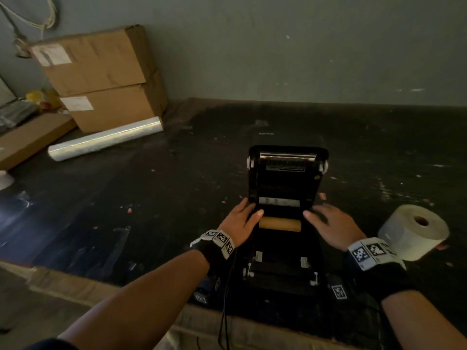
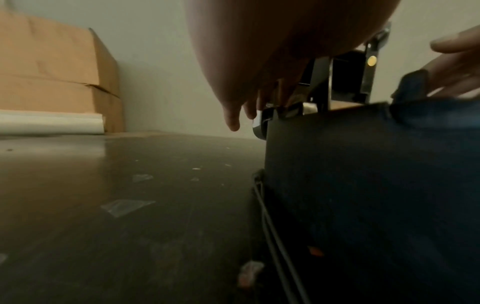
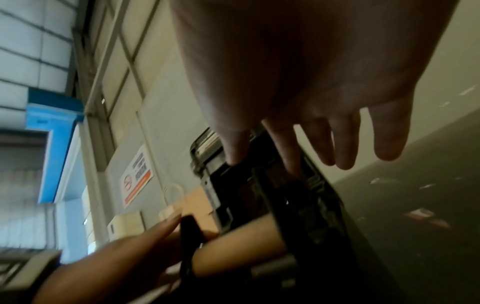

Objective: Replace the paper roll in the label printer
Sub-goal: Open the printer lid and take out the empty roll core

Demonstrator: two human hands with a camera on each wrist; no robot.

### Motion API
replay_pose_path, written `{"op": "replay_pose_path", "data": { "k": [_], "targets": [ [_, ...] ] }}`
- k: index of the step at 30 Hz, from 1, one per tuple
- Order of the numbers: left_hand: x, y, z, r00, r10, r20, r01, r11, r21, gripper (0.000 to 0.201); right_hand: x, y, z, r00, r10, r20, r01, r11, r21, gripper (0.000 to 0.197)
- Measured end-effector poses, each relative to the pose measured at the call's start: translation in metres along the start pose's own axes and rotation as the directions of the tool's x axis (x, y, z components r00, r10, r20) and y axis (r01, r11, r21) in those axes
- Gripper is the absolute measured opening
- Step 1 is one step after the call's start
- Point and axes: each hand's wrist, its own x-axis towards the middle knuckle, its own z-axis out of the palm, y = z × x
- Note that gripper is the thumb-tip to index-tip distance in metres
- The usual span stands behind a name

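The black label printer (image 1: pixel 283 248) sits at the table's near edge, lid raised. A bare brown cardboard core (image 1: pixel 280 224) lies across its bay, between the left hand (image 1: pixel 240 221) and right hand (image 1: pixel 331 227), both loosely spread, gripping nothing. A full white label roll (image 1: pixel 414 232) stands right.
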Motion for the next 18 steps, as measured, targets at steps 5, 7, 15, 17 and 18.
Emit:
{"op": "replay_pose_path", "data": {
  "k": [5,7,15,17,18],
  "targets": [
    [-0.006,-0.011,0.010,0.996,0.082,0.017,-0.084,0.974,0.211,0.047,0.001,-0.004,0.031,0.989,0.030,0.147,0.015,0.956,-0.294,0.059],
    [-0.005,-0.011,0.013,0.999,0.050,0.021,-0.054,0.972,0.230,0.048,0.001,-0.009,0.032,0.988,0.057,0.142,-0.001,0.932,-0.362,0.052],
    [-0.016,0.033,-0.009,0.999,-0.025,-0.027,0.025,1.000,-0.017,0.046,-0.024,-0.042,-0.007,1.000,0.030,-0.007,-0.031,0.978,-0.204,0.032],
    [-0.019,0.046,-0.020,0.999,-0.040,0.004,0.041,0.997,-0.060,0.046,-0.036,-0.049,-0.015,0.996,-0.020,-0.092,0.007,0.990,-0.142,0.038],
    [-0.018,0.054,-0.024,0.999,-0.019,0.030,0.021,0.997,-0.073,0.046,-0.045,-0.050,-0.020,0.991,-0.015,-0.131,0.001,0.994,-0.111,0.040]
  ]
}}
